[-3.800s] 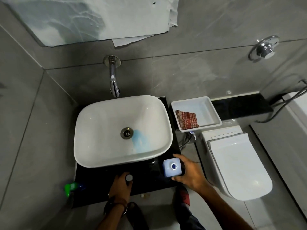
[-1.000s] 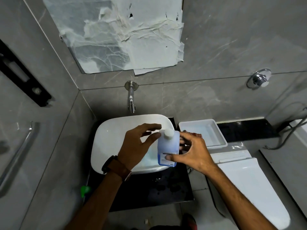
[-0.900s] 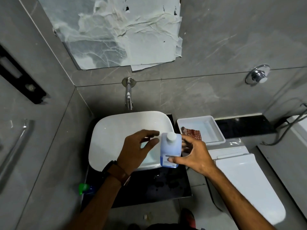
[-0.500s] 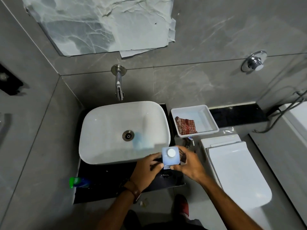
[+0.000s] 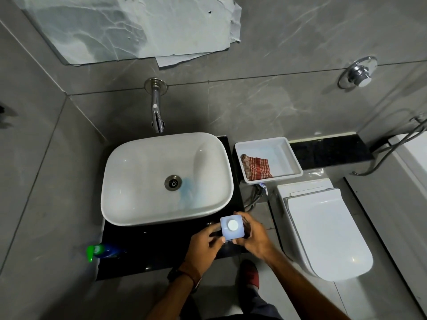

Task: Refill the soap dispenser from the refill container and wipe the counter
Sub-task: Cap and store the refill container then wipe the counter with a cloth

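A white basin (image 5: 166, 179) sits on the black bench (image 5: 143, 252), blue streak by its drain. At the bench's front right corner both hands grip the capped blue soap bottle (image 5: 232, 229), upright: left hand (image 5: 204, 248) apparently pinching its side, right hand (image 5: 254, 239) wrapped round.

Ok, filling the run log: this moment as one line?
both hands hold capped bottle | on black counter | cloth in tray
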Tool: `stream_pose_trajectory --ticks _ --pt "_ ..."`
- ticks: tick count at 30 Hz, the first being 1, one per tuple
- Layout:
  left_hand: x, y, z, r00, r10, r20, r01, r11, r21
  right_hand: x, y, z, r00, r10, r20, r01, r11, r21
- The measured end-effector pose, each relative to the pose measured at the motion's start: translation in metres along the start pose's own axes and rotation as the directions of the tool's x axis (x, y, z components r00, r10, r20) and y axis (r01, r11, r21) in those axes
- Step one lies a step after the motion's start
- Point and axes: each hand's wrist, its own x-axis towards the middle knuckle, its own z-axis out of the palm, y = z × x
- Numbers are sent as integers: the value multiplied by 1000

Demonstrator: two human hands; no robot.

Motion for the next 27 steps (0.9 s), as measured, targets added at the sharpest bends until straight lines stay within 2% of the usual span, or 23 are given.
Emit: stream_pose_trajectory --ticks 3,6,12,16,19,23,27 --pt "-2 -6 2 1000 3 9 -3 1000 -3 -3 5 3 999 -40 -2 40 998 -58" --pt "-4 -7 5 1000 -13 23 13 1000 -14 -8 0 2 999 -26 -25 25 1000 -18" --pt "-10 -14 9 997 -50 61 51 999 -6 -31 8 4 998 4 -67 -17 980 -199" --pt "-6 -18 14 997 -56 58 56 998 2 -34 11 15 989 -28 -148 -6 974 -226" --pt "-8 -17 22 998 -43 36 43 999 23 -34 6 18 987 -59 -146 18 963 -268" --pt "6 2 42 1000 -21 -8 21 997 68 -16 5 -7 984 -98 -148 43 941 -336" --pt "50 45 75 1000 8 -10 -6 992 127 21 6 -65 983 -106 -148 55 947 -315"
